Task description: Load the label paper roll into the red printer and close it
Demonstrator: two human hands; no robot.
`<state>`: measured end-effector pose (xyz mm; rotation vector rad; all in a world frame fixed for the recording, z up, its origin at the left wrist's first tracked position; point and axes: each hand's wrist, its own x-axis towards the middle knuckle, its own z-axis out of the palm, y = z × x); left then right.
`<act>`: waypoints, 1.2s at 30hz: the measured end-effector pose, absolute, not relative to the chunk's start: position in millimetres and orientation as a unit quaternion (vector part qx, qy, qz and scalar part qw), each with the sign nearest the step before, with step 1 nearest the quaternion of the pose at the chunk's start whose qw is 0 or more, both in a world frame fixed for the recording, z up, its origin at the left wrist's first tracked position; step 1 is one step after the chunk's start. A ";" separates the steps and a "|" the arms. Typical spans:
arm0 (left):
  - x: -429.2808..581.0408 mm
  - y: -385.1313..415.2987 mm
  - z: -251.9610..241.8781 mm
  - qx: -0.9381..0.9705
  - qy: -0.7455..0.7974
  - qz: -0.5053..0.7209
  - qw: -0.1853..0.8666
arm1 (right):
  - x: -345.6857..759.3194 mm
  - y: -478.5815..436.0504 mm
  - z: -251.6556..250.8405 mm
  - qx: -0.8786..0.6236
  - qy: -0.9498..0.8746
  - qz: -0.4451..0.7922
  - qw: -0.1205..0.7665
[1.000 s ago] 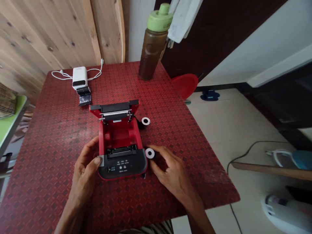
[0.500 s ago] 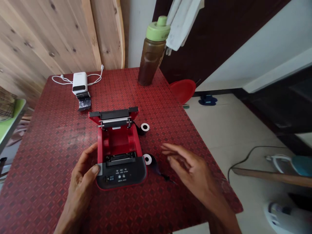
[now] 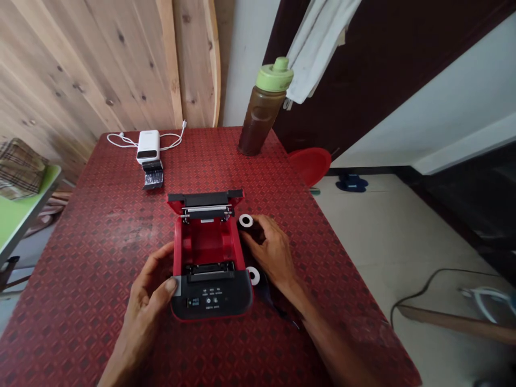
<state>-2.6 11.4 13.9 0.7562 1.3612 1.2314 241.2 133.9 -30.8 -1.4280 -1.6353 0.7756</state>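
Note:
A small red-and-black label printer (image 3: 213,293) sits on the table with its lid (image 3: 206,200) raised, its red inner bay bare. My left hand (image 3: 151,298) grips the printer's left side, thumb on the front corner and fingers along the side wall. At the printer's right, my right hand (image 3: 272,247) has its thumb and fingers closed around the far black ribbon roll (image 3: 245,221), whose white core faces me. Nearer to me lies a second black ribbon roll (image 3: 253,276), a dark strip trailing from it beneath my right wrist.
Further back on the red patterned table (image 3: 121,279) lie a white power bank (image 3: 149,145) with a cable and a crumpled black strip (image 3: 153,174). A brown bottle (image 3: 260,115) with a green lid stands at the back edge. A red stool (image 3: 312,166) is beyond the right edge.
My right hand has moved left and forward from open air onto the far ribbon roll, closing around it. My left hand stays on the printer. The whole view has shifted slightly.

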 end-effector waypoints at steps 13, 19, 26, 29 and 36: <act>-0.2 10.7 18.6 0.310 0.587 0.513 0.544 | 299.2 85.9 43.0 -0.445 -0.431 0.586 0.522; -1.7 11.7 14.5 0.319 0.571 0.519 0.551 | 276.2 81.2 73.9 -0.376 -0.586 0.613 0.373; -6.9 13.0 9.8 0.359 0.554 0.524 0.537 | 215.5 94.9 73.2 -0.398 -0.845 0.263 0.242; -6.6 13.5 11.2 0.361 0.542 0.524 0.549 | 197.1 98.7 63.2 -0.414 -0.882 0.102 0.202; -6.8 11.8 10.5 0.350 0.534 0.523 0.565 | 178.4 109.4 60.8 -0.436 -0.886 0.020 0.155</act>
